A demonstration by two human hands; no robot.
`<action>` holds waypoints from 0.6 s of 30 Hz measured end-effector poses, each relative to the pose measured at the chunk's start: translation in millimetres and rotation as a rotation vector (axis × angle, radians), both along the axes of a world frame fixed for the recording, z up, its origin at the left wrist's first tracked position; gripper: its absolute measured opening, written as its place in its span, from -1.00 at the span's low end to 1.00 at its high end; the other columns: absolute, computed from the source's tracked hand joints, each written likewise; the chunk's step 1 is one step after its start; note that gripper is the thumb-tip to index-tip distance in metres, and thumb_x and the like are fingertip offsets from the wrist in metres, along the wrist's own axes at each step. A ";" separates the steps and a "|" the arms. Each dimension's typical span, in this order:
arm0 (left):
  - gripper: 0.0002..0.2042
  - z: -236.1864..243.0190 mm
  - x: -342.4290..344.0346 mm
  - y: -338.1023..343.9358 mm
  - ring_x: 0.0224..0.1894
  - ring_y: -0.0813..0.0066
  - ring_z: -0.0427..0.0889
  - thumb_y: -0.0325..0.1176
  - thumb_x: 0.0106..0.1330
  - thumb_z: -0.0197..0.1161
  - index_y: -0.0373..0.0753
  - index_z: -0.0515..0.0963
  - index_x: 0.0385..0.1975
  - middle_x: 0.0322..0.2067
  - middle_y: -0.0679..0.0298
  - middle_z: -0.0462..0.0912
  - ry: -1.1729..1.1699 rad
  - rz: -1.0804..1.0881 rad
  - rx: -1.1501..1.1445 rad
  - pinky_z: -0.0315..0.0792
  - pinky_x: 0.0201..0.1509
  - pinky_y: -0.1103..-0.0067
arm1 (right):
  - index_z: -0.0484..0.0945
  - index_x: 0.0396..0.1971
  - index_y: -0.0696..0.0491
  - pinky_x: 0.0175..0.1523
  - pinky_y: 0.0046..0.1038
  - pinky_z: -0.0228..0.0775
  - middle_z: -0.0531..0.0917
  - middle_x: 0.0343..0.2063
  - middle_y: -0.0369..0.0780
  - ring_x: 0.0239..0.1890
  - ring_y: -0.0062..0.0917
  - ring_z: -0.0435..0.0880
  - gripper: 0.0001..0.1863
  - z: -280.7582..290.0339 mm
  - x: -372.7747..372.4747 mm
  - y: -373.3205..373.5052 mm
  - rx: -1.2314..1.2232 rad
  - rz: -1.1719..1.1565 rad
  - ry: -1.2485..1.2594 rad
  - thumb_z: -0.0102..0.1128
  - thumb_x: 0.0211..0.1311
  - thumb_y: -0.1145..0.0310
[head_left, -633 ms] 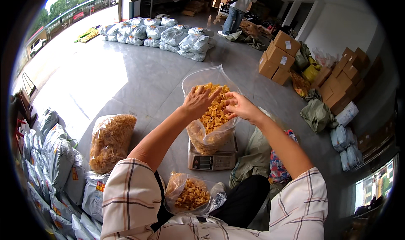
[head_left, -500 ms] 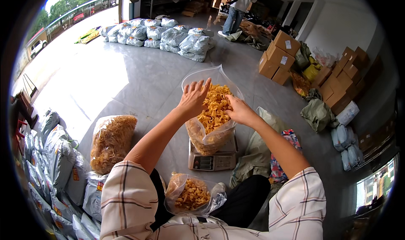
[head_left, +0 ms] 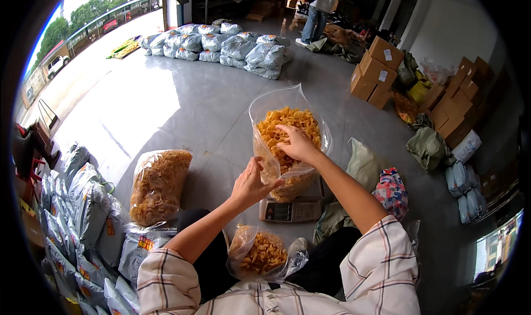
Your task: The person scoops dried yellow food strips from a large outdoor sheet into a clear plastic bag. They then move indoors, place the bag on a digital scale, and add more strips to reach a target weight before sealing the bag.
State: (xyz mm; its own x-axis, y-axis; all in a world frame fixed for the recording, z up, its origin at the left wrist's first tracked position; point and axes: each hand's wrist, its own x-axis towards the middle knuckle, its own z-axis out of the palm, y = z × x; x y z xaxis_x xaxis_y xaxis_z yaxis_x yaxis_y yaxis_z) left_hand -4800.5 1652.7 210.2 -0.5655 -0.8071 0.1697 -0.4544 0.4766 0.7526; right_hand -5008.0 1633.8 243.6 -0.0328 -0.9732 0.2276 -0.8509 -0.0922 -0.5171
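A clear zip bag (head_left: 260,143) stands with its mouth wide apart on a digital scale (head_left: 298,211). It is filled with yellow-orange dried pieces (head_left: 285,121), whose exact kind I cannot tell. My right hand (head_left: 300,147) reaches in over the right rim, fingers apart, resting on the pieces. At the near left side of the bag is my left hand (head_left: 251,183), fingers and thumb spread against the plastic. Between my legs sits a smaller opened clear bag (head_left: 243,262) with more such pieces. A full clear bag (head_left: 160,188) of paler pieces stands on the left.
Grey-white packed bags (head_left: 83,204) are heaped at my left, and more packed bags (head_left: 238,47) are stacked across the floor. Cardboard boxes (head_left: 376,71) stand far right. A pale green sack (head_left: 365,163) and a patterned cloth bundle (head_left: 391,193) lie right of the scale. Another person (head_left: 321,11) stands at the back.
My left hand has come down from above the pieces to the near left side of the bag. My right hand has moved further in over the pieces. The view has shifted slightly.
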 end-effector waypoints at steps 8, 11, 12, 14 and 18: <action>-0.79 10.3 -9.4 6.8 -0.56 0.15 0.56 -0.23 0.13 0.22 -0.26 0.48 -0.50 -0.64 0.19 0.55 -0.085 -0.091 -0.149 0.40 -0.49 0.34 | 0.46 -0.04 0.17 0.19 -0.28 0.27 0.44 0.03 0.05 0.10 -0.11 0.41 -0.54 46.3 -50.2 26.3 -0.349 -0.258 0.146 0.23 -0.04 0.47; -0.81 -6.1 -17.9 -2.6 -0.57 0.09 0.55 -0.27 0.20 0.15 -0.26 0.48 -0.52 -0.68 0.13 0.53 -0.037 -0.115 -0.311 0.38 -0.53 0.31 | 0.44 -0.02 0.17 0.17 -0.29 0.29 0.45 0.03 0.04 0.09 -0.12 0.43 -0.51 50.1 -68.5 9.2 -0.315 -0.291 0.192 0.24 -0.04 0.42; -0.81 -7.6 -18.1 -2.5 -0.57 0.08 0.54 -0.29 0.21 0.13 -0.27 0.47 -0.54 -0.67 0.11 0.53 -0.029 -0.153 -0.325 0.38 -0.53 0.30 | 0.43 -0.01 0.18 0.17 -0.29 0.29 0.45 0.03 0.03 0.08 -0.13 0.43 -0.50 52.1 -71.1 3.3 -0.274 -0.309 0.214 0.25 -0.04 0.40; -0.80 -10.6 -15.0 -2.6 -0.57 0.06 0.54 -0.32 0.24 0.10 -0.27 0.46 -0.57 -0.67 0.08 0.52 -0.014 -0.223 -0.353 0.37 -0.54 0.29 | 0.41 0.00 0.19 0.17 -0.29 0.29 0.45 0.02 0.02 0.08 -0.13 0.43 -0.47 57.5 -73.8 -13.8 -0.193 -0.338 0.258 0.26 -0.04 0.36; -0.79 -31.0 -0.4 11.0 -0.59 0.07 0.52 -0.34 0.23 0.10 -0.27 0.44 -0.62 -0.69 0.09 0.50 -0.018 -0.380 -0.339 0.36 -0.55 0.28 | 0.29 0.12 0.24 0.15 -0.30 0.30 0.43 0.04 0.07 0.10 -0.16 0.42 -0.25 55.7 -83.7 -51.5 -0.085 -0.358 0.402 0.31 -0.03 0.13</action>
State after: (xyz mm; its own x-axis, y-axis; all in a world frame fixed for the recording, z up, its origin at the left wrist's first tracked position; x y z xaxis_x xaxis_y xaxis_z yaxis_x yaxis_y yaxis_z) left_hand -4801.0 1663.7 179.2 -0.8134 -0.4452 0.3745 -0.2130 0.8269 0.5205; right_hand -5091.7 1582.2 299.3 -0.2524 -0.8948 0.3682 -0.9661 0.2117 -0.1476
